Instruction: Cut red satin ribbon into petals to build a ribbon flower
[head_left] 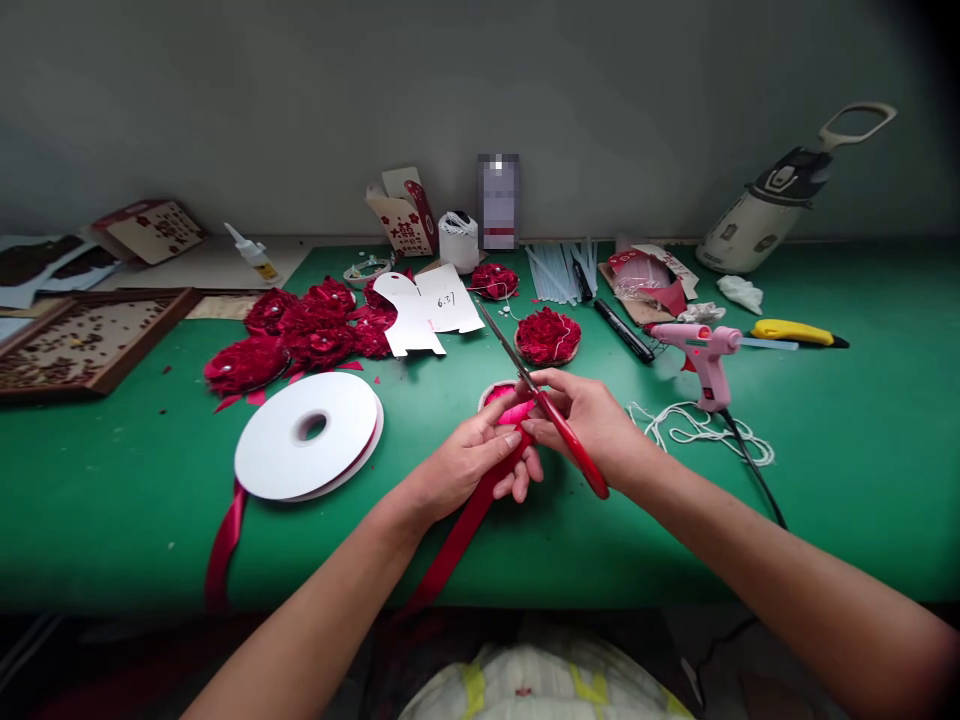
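Reading "6:31" (448,298) — white card (427,305)

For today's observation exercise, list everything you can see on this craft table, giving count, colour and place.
ribbon spool: one, white with red ribbon, left of centre
ribbon flowers: a cluster, dark red, behind the spool
glue gun: one, pink, right
white cord: one tangle, below the glue gun
utility knife: one, yellow, far right
table: green
scissors: one pair, red handles, in the right hand
left hand: pinches red ribbon
right hand: holds the scissors
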